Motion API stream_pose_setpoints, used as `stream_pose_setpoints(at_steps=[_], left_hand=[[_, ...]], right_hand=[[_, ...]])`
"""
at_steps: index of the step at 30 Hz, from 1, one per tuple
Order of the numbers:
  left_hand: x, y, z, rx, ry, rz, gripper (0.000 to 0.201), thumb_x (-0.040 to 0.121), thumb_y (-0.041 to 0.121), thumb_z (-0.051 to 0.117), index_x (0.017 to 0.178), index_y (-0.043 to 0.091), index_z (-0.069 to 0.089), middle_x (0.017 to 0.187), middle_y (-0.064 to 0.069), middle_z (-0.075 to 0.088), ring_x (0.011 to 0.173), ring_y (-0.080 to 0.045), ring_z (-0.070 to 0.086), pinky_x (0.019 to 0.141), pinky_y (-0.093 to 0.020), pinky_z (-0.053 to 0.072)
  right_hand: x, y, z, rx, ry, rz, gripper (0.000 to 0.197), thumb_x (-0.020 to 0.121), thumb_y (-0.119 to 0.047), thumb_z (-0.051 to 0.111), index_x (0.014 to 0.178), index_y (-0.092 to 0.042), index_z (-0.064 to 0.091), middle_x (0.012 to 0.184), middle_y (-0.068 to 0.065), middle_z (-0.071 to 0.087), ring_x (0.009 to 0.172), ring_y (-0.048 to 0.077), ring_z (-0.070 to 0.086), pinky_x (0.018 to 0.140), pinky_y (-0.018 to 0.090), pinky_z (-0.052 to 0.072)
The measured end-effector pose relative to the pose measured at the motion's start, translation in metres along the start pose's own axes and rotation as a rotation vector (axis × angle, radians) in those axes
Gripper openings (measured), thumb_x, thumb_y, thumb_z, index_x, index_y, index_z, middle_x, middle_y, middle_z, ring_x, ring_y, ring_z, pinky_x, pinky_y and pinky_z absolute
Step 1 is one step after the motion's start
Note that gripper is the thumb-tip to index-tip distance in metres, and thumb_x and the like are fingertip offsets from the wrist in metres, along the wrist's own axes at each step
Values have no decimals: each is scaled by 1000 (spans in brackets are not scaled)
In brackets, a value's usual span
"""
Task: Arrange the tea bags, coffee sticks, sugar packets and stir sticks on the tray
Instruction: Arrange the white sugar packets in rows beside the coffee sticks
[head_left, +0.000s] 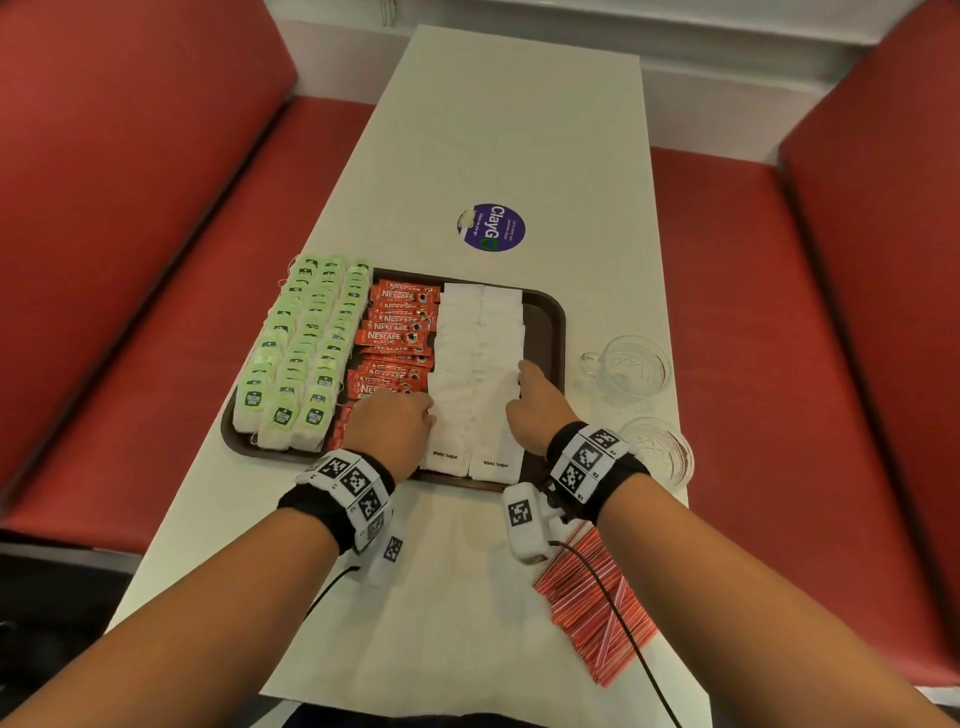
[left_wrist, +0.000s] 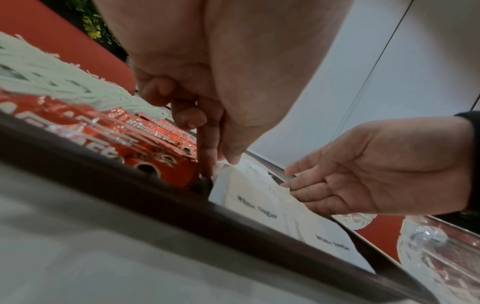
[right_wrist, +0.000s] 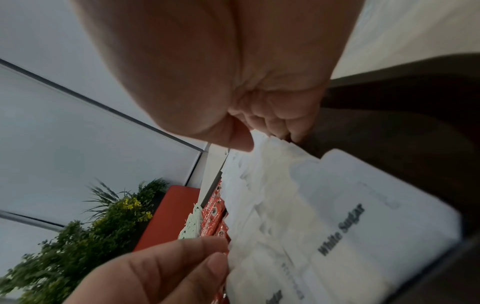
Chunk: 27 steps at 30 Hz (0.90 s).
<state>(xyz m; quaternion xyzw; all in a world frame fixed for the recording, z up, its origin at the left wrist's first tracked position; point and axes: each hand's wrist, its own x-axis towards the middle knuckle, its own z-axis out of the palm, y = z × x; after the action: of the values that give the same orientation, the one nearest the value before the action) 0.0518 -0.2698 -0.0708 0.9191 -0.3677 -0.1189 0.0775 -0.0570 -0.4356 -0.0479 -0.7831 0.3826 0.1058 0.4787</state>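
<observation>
Two rows of sugar packets lie on the tray, right of the coffee sticks and tea bags. Left hand: one finger straight against the packets' left edge, the others curled, apparently holding nothing. Right hand: fingers extended, flanking the right edge. Stir sticks rest on the bench; only the head view shows them.

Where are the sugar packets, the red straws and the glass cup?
sugar packets (head_left: 478, 374), head view, middle of the white rows
red straws (head_left: 597, 597), head view, middle of the pile
glass cup (head_left: 631, 370), head view, its bowl
</observation>
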Motion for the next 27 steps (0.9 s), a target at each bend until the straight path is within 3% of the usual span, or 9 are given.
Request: stream_pose_setpoints(at_steps=[3, 6, 13, 18, 22, 24, 27], left_hand=[[4, -1, -5, -30, 47, -21, 27, 99, 30, 50, 114, 22, 70, 98, -6, 72, 90, -28, 65, 81, -38, 54], [7, 2, -7, -60, 41, -29, 28, 99, 28, 49, 118, 22, 69, 102, -7, 72, 93, -29, 64, 82, -39, 54], [18, 9, -7, -168, 15, -67, 35, 100, 25, 50, 132, 17, 61, 121, -9, 69, 112, -29, 62, 97, -41, 50], [26, 13, -7, -170, -12, -63, 35, 100, 25, 50, 133, 18, 60, 123, -8, 68, 113, -30, 62, 97, -42, 51], [35, 11, -6, -188, 15, -107, 37, 99, 23, 50, 134, 18, 59, 125, -7, 67, 114, -29, 61, 97, -40, 50], [36, 12, -6, -168, -14, -110, 37, 99, 23, 49, 135, 19, 58, 128, -7, 66, 116, -29, 60, 98, -40, 49], [39, 14, -5, -183, -34, -105, 39, 100, 20, 47, 137, 18, 57, 129, -7, 65, 117, -28, 60, 98, -39, 49]], right_hand=[[1, 3, 2, -3, 31, -29, 56, 93, -4, 41, 148, -11, 30, 123, 9, 58, 110, 29, 59, 95, 40, 51], [2, 6, 3, -8, 33, -43, 53, 92, -2, 42, 144, -9, 33, 108, 11, 60, 95, 26, 61, 81, 36, 52], [-11, 16, 1, -24, 8, -26, 57, 94, 0, 42, 148, -11, 28, 117, 13, 60, 93, 22, 57, 82, 31, 48], [-5, 10, -2, 18, 21, -38, 71, 94, -1, 45, 156, -15, 13, 122, 9, 55, 97, 21, 54, 85, 30, 46], [-1, 2, -3, 61, 12, -30, 66, 93, -2, 45, 152, -15, 20, 119, 0, 52, 109, 25, 56, 93, 32, 46], [1, -1, -2, 59, 20, -32, 65, 89, -4, 45, 150, -14, 24, 123, 6, 57, 113, 30, 59, 95, 38, 50], [5, 0, -1, 60, 23, -32, 70, 88, -5, 46, 153, -16, 20, 129, 9, 56, 109, 28, 59, 90, 37, 51]])
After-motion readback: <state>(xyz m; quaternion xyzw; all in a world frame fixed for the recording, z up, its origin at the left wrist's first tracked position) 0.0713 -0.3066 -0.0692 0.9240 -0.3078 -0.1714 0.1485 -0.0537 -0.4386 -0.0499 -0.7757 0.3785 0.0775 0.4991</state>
